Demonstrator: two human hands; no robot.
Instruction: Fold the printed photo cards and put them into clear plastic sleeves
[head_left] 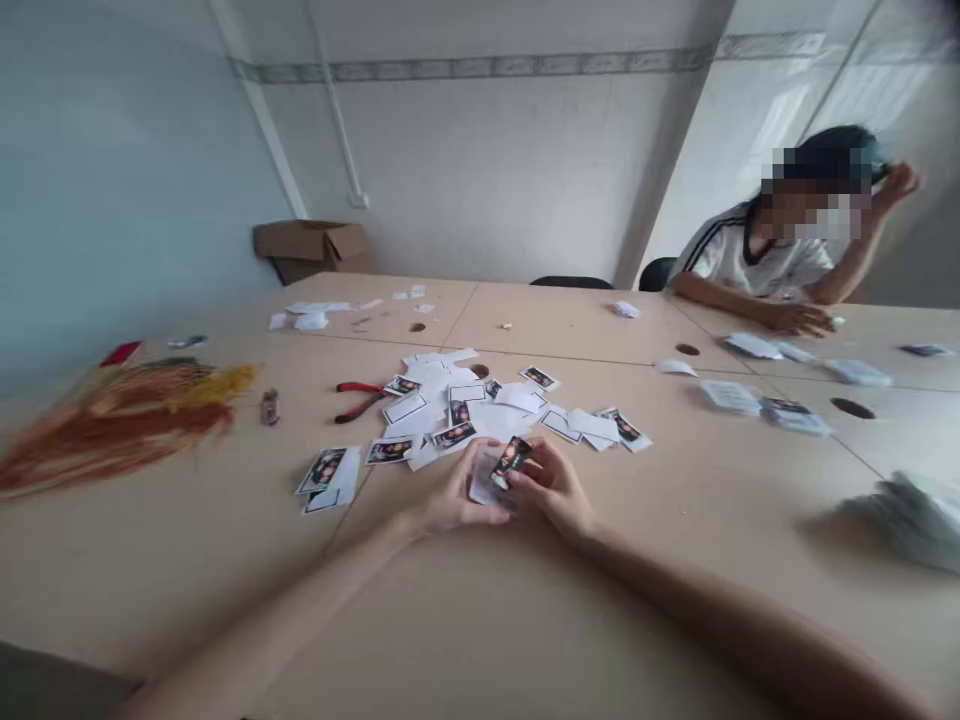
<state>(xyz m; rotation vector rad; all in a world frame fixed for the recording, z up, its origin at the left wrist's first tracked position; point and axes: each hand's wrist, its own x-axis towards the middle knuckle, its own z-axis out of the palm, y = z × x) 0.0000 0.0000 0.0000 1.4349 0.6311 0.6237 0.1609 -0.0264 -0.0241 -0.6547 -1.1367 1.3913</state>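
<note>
My hands are together low in the middle of the table. My left hand (461, 497) holds the edge of a clear plastic sleeve (485, 478). My right hand (553, 488) pinches a small dark printed card (511, 462) at the sleeve's mouth. Just beyond my fingers lies a loose heap of white paper pieces and printed cards (457, 405). A few more printed cards (324, 472) lie apart to the left of my left hand, nearer the table's front.
Red-handled pliers (360, 400) lie left of the heap. A blurred orange and yellow bundle (127, 420) sits at the left. A seated person (765, 260) rests a hand on the table at the right, near stacks of packets (795, 415). A cardboard box (315, 250) stands behind.
</note>
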